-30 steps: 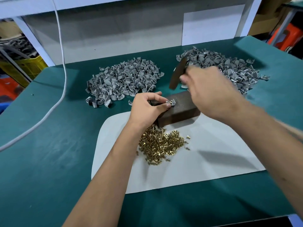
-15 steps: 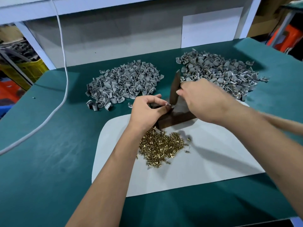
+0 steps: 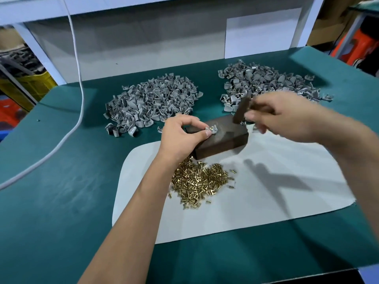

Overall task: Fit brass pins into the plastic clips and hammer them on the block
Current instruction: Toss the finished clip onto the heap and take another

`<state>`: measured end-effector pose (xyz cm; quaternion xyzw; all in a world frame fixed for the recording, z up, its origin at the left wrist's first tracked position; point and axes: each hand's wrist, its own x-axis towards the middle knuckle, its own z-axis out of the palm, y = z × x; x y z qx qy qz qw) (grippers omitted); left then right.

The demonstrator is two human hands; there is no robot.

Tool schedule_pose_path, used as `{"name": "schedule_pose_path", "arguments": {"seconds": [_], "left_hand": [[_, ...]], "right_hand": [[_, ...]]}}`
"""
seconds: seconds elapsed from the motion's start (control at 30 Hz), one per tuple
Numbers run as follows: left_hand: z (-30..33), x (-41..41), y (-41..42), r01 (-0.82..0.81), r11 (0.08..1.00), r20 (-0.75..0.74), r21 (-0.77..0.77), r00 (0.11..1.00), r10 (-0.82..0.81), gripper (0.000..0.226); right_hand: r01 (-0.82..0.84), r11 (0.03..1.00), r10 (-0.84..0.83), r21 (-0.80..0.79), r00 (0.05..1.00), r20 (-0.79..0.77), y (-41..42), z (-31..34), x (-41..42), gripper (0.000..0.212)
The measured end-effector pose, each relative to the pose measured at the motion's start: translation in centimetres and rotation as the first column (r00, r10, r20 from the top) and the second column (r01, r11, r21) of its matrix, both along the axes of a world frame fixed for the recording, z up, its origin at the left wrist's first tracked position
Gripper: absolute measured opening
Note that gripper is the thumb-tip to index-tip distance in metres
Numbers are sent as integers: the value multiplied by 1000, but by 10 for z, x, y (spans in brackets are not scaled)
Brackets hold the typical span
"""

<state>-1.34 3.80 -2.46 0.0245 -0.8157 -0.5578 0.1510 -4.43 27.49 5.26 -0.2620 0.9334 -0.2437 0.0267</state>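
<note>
Your left hand point(image 3: 181, 136) has its grip pinched on a grey clip point(image 3: 213, 129) with a brass pin in it, thumb and forefinger pressing it onto the top of the dark block point(image 3: 223, 138). Your right hand point(image 3: 287, 117), blurred, has its grip curled round the handle of a hammer point(image 3: 242, 110) raised just right of and above the clip. Below your left grip, loose brass pins point(image 3: 199, 181) lie heaped on the white mat point(image 3: 266, 191); beyond both grips, two piles of grey clips point(image 3: 151, 101) rest on the green desk point(image 3: 61, 191).

Single head-worn view, wide-angle. Looks forward and steeply down across the green worktop point(image 3: 61, 201) from its near edge toward the far wall. Close range; forearms enter from the bottom.
</note>
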Motion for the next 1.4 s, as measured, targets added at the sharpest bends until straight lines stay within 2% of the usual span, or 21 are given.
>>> {"name": "schedule_pose_path", "arguments": {"seconds": [0.1, 0.17, 0.23, 0.3, 0.43, 0.53, 0.6, 0.67, 0.73, 0.83, 0.9, 1.03, 1.13, 1.2, 1.27, 1.3, 1.33, 1.4], "left_hand": [[-1, -1, -1, 3, 1000, 6, -10, 1000, -2, 16], [0, 0, -1, 7, 1000, 15, -11, 1000, -7, 16], [1, 0, -2, 17, 1000, 22, -9, 1000, -17, 15], [2, 0, -3, 34, 999, 32, -11, 999, -34, 14], [3, 2, -1, 82, 997, 56, -9, 995, -81, 14], [4, 3, -1, 91, 996, 65, 9, 994, -92, 13], [4, 3, -1, 101, 994, 72, 39, 992, -104, 11], [5, 4, 1, 112, 990, 82, 81, 990, -119, 13], [5, 5, 4, 118, 983, 84, 138, 988, -131, 14], [6, 6, 5, 120, 976, 77, 180, 988, -136, 11], [5, 5, 4, 130, 970, 64, 204, 987, -146, 9], [6, 5, 4, 156, 958, 56, 240, 983, -174, 5], [4, 0, -1, -3, 970, 23, 243, 1000, -3, 12], [2, -5, -15, -294, 954, -39, 61, 954, 296, 13], [0, -5, -38, -595, 779, -103, -198, 803, 587, 12], [-1, -5, -50, -674, 681, -85, -285, 726, 683, 17], [-2, -5, -61, -710, 615, -30, -344, 663, 748, 26], [-4, -4, -79, -703, 579, 100, -413, 597, 796, 43]], "right_hand": [[-29, 993, 9, 114, 986, 167, 33, 4, -3, 14], [-34, 971, -15, 236, 979, 204, 43, 0, -4, 11], [-15, 928, -41, 372, 989, 142, 45, -9, -4, 13], [58, 897, -82, 439, 996, 36, 44, -18, -6, 19], [196, 883, -189, 427, 980, -58, 38, -28, -9, 25], [239, 856, -213, 458, 971, -110, 35, -27, -10, 26], [245, 889, -208, 386, 969, -137, 31, -22, -12, 24], [225, 953, -194, 202, 967, -164, 22, -17, -11, 20], [121, 992, -115, 29, 981, -154, 4, -15, -5, 12], [-67, 997, 63, -28, 988, -142, -23, -20, 5, 26], [-119, 991, 109, -53, 981, -162, -34, -25, 7, 31], [-169, 978, 135, -121, 958, -253, -44, -31, 4, 22], [-136, 977, 86, -166, 957, -278, -42, -32, -3, 13], [-44, 984, -5, -174, 963, -270, -39, -32, -10, 11], [107, 984, -144, -145, 951, -275, -32, -31, -21, 13], [208, 973, -228, -98, 930, -289, -29, -31, -28, 17], [311, 949, -309, -43, 899, -309, -26, -29, -33, 23], [419, 908, -399, -8, 858, -325, -23, -25, -38, 32]]}}
